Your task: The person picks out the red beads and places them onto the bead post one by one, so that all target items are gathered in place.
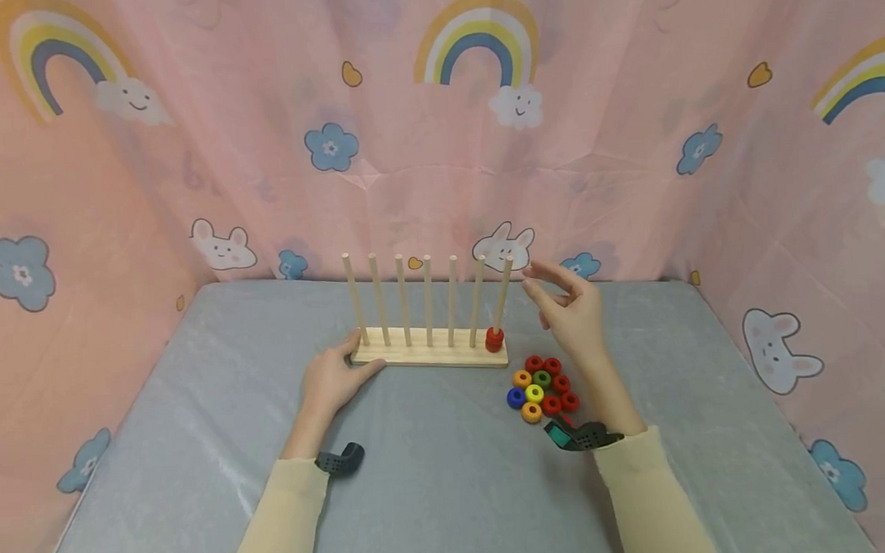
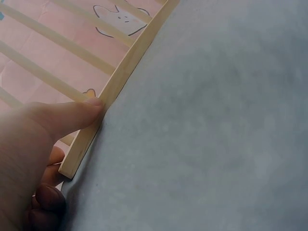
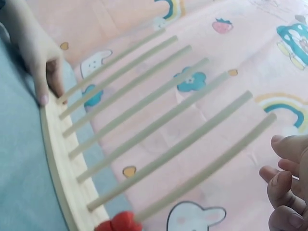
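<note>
A wooden rack (image 1: 428, 359) with a row of several upright pegs stands on the grey cloth. My left hand (image 1: 332, 377) grips its left end, the thumb (image 2: 79, 115) along the front edge of the base and the other fingers round the end. Red beads (image 1: 494, 340) are stacked at the bottom of the rightmost peg (image 1: 503, 295). Just right of that peg's top, my right hand (image 1: 574, 310) is raised with loosely bent fingers. Nothing shows between its thumb and fingertips in the right wrist view, where red beads (image 3: 120, 222) appear at the lower edge.
Loose beads lie in a cluster below the right hand: several red (image 1: 551, 405), orange ones (image 1: 531, 412), a green (image 1: 541, 379), a yellow (image 1: 535, 394) and a blue (image 1: 516, 398). The right wrist's camera strap (image 1: 586, 436) overlaps the cluster's near edge. Pink printed curtains (image 1: 409, 203) enclose the table.
</note>
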Available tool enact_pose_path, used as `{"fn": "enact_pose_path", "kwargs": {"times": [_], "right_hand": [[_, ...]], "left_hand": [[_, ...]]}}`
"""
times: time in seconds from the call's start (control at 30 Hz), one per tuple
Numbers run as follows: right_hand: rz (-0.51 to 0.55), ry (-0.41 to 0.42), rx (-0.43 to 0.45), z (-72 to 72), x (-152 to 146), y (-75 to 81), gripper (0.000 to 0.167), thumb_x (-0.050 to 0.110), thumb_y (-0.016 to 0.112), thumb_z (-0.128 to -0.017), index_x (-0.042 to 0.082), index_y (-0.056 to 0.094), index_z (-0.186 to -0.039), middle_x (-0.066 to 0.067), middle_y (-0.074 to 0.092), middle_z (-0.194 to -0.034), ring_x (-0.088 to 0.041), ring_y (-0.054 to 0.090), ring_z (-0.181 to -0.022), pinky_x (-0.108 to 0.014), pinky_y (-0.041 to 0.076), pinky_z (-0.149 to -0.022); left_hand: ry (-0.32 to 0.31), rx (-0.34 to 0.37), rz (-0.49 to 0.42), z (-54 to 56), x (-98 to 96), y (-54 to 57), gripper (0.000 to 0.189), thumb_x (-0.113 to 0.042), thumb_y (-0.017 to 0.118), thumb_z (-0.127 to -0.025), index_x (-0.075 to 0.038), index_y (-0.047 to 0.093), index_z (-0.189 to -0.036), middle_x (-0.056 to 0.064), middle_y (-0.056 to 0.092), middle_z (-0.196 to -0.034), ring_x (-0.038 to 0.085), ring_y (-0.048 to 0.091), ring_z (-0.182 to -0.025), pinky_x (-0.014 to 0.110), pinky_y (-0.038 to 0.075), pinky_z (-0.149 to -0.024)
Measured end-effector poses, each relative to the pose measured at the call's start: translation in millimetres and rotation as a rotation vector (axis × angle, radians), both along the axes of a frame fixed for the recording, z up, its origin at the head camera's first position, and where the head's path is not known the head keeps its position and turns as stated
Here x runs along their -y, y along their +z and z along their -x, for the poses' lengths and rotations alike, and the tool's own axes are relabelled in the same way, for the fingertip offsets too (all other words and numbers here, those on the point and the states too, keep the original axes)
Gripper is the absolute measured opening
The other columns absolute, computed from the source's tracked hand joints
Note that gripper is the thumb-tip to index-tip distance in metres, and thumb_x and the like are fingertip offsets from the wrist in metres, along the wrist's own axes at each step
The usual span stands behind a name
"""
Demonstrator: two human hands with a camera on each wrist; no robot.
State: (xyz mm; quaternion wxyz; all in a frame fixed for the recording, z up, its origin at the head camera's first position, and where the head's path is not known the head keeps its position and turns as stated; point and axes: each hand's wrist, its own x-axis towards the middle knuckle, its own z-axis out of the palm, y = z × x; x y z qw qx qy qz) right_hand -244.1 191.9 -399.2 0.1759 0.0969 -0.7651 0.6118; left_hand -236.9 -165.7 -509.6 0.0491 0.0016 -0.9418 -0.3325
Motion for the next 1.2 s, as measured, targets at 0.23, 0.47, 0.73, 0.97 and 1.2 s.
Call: {"fn": "enact_pose_path", "kwargs": {"times": [0.23,0.47,0.73,0.97,1.2], "right_hand": [[-0.076,-0.066,0.077,-12.3,-26,-18.1,0.037,0.019,0.073,-0.103,0.005,0.070,-0.137,-0.021,0.073,-0.128,-0.006,0.031,-0.036,-0.020,0.028,-0.042],[-0.140,-0.100,0.106,-22.6,-49,-40.3,0.037,0.018,0.074,-0.102,0.004,0.071,-0.136,-0.021,0.074,-0.128,0.001,0.042,-0.042,-0.023,0.028,-0.042],[-0.150,-0.110,0.151,-33.7,-67,-61.8,0.038,0.020,0.077,-0.100,0.002,0.072,-0.133,-0.022,0.075,-0.126,-0.001,0.054,-0.051,-0.020,0.037,-0.046],[-0.159,-0.145,0.185,-35.9,-77,-88.2,0.038,0.023,0.078,-0.100,0.001,0.073,-0.130,-0.002,0.076,-0.113,-0.005,0.059,-0.059,-0.021,0.042,-0.050],[-0.070,-0.179,0.119,-36.4,-76,-101.7,0.027,0.008,0.077,-0.098,-0.007,0.075,-0.120,0.011,0.066,-0.095,0.002,0.037,-0.041,-0.018,0.033,-0.043]], "left_hand": [[-0.004,0.006,-0.009,0.3,-0.1,0.2,0.085,-0.055,0.080,-0.091,-0.009,0.052,-0.157,0.017,0.056,-0.153,0.046,0.062,-0.131,0.055,0.056,-0.090],[-0.003,0.004,-0.009,0.9,0.2,0.9,0.085,-0.055,0.080,-0.091,-0.009,0.051,-0.157,0.019,0.057,-0.151,0.047,0.062,-0.130,0.056,0.056,-0.091],[-0.010,0.001,0.008,-0.9,-0.9,2.1,0.085,-0.056,0.079,-0.091,-0.009,0.052,-0.157,0.021,0.059,-0.148,0.047,0.068,-0.120,0.052,0.056,-0.079],[-0.009,-0.002,0.018,-0.8,-0.6,0.9,0.085,-0.056,0.079,-0.091,-0.009,0.052,-0.156,0.021,0.060,-0.148,0.047,0.068,-0.121,0.053,0.057,-0.083],[-0.010,-0.003,0.008,-0.4,-0.9,1.5,0.084,-0.054,0.080,-0.091,-0.008,0.052,-0.156,0.018,0.058,-0.151,0.047,0.065,-0.127,0.055,0.056,-0.089]]}}
